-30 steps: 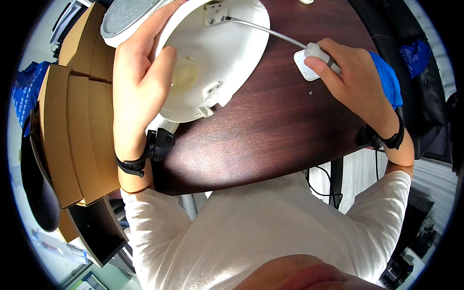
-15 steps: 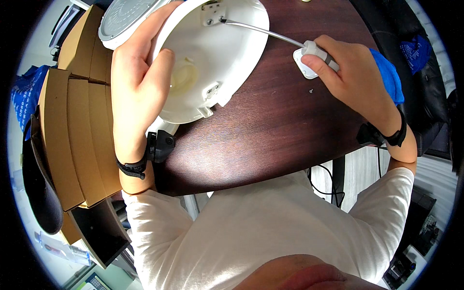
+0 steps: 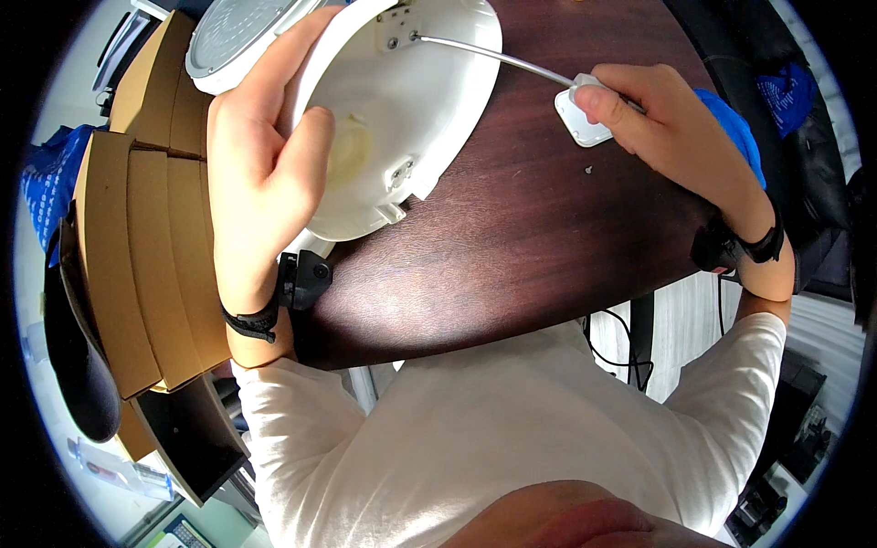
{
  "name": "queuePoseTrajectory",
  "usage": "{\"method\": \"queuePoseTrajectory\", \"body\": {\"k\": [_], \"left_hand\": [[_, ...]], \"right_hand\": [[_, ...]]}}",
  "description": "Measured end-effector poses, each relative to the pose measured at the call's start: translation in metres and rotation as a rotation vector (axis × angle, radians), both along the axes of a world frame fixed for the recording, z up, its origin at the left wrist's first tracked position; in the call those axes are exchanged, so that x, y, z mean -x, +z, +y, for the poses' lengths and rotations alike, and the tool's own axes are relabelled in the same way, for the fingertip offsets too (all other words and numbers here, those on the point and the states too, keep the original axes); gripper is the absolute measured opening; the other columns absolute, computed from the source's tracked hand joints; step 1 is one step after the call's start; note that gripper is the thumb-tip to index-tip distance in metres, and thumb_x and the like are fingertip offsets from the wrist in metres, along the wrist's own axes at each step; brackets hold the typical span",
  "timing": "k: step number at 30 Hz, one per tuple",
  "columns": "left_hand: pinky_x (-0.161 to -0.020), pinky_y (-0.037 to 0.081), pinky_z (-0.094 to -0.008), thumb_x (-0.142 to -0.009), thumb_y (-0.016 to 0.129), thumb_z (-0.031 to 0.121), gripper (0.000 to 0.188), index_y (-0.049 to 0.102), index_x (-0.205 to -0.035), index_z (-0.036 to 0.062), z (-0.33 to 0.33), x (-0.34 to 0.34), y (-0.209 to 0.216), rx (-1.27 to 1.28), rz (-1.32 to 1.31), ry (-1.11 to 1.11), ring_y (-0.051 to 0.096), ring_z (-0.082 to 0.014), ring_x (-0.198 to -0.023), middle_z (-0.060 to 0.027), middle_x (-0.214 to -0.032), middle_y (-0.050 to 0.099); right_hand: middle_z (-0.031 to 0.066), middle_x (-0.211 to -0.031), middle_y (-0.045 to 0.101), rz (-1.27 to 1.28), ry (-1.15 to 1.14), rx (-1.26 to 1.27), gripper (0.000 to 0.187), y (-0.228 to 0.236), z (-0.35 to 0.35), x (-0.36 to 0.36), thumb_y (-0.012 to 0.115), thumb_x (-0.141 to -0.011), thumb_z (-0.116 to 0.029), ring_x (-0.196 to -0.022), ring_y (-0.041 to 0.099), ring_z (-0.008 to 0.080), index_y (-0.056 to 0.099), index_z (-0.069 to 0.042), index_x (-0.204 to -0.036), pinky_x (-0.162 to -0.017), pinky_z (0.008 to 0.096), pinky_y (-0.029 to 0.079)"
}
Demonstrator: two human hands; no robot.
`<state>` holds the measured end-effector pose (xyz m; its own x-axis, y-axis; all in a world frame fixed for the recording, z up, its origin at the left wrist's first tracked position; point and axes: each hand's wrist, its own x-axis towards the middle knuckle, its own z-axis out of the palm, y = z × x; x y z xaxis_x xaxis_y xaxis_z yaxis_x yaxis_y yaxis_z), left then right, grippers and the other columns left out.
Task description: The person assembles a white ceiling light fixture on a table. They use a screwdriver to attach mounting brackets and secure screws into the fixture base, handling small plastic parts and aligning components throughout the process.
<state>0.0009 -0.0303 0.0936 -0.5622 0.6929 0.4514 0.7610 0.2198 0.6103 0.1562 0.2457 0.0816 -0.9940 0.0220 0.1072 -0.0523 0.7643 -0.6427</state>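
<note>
**Right hand (image 3: 662, 114) driving a screwdriver (image 3: 521, 63) into a white shell (image 3: 416, 123)**

Fingers are wrapped tight round the handle, tip at the small plate (image 3: 395, 35) inside. Left hand (image 3: 265, 155) clamps the shell's rim, thumb inside, above the dark table (image 3: 493, 247). Tiny screw (image 3: 588, 170) lies nearby. Way out left, a blue bag (image 3: 53, 173) has white printing.

dk tbl (image 3: 475, 274), blk seat (image 3: 822, 178), pale flr (image 3: 685, 333)

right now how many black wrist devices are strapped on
2: one black device at the wrist behind the left grip, which holds the white housing; another behind the right grip, which holds the screwdriver. Neither is hidden.
</note>
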Motion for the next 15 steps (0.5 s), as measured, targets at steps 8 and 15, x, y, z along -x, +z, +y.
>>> {"method": "queuePoseTrajectory", "body": {"k": [8, 15], "left_hand": [[-0.104, 0.04, -0.0313, -0.074, 0.045, 0.002, 0.062, 0.053, -0.135, -0.0066, -0.002, -0.003, -0.002, -0.008, 0.018, 0.019, 0.059, -0.0222, -0.117, -0.0192, -0.124, 0.062], [-0.103, 0.04, -0.0306, -0.076, 0.045, 0.001, 0.059, 0.053, -0.134, -0.0064, 0.001, -0.006, -0.001, -0.004, -0.007, 0.034, 0.059, -0.0212, -0.116, -0.0183, -0.122, 0.063]], "right_hand": [[0.0012, -0.051, 0.05, -0.548, 0.062, 0.817, 0.055, -0.01, -0.015, 0.003, 0.04, -0.103, -0.052, -0.029, 0.039, 0.0089, 0.054, -0.005, -0.078, -0.028, 0.0231, 0.029], [-0.0003, -0.05, 0.049, -0.706, 0.056, 1.175, 0.059, -0.013, -0.026, -0.002, 0.026, -0.105, -0.052, -0.029, 0.04, 0.008, 0.054, -0.005, -0.084, -0.028, 0.0219, 0.031]]}}
